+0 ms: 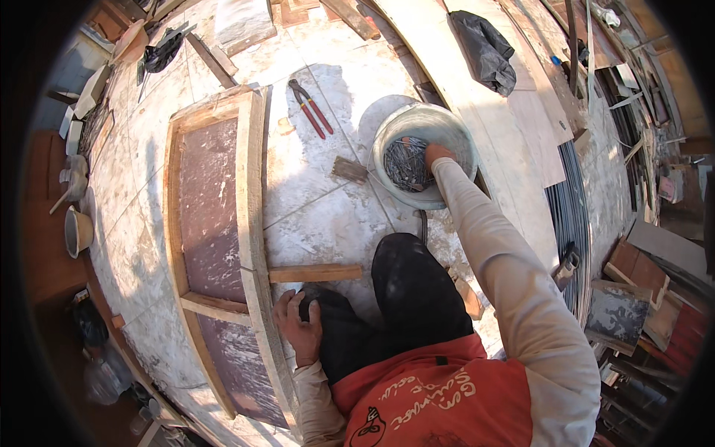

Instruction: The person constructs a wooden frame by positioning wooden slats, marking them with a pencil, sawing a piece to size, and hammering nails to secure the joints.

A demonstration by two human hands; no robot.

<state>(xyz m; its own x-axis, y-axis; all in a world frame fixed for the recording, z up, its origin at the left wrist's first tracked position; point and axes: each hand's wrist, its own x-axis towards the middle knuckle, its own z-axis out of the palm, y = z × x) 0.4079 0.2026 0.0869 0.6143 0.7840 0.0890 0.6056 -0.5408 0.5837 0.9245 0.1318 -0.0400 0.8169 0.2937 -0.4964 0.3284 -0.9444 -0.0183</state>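
My right arm stretches forward, and my right hand (pixel 438 154) reaches into a round grey bucket (pixel 463 138). A heap of nails (pixel 406 165) fills the bottom of it; my fingertips are hidden down among them, so what they grip does not show. My left hand (pixel 300 328) rests by my bent left knee, fingers loosely curled and apart from the thumb, with nothing visible in it. Just beside it runs the long edge of a wooden frame (pixel 253 186) backed with a brown panel (pixel 211 201). A short wooden strip (pixel 316 273) lies against that edge.
Red-handled pincers (pixel 310 109) lie on the pale tiled floor beyond the frame. A small wood block (pixel 348 170) sits left of the bucket. Long boards (pixel 514 127), a black plastic bag (pixel 482 52) and a bundle of dark rods (pixel 573 216) are on the right.
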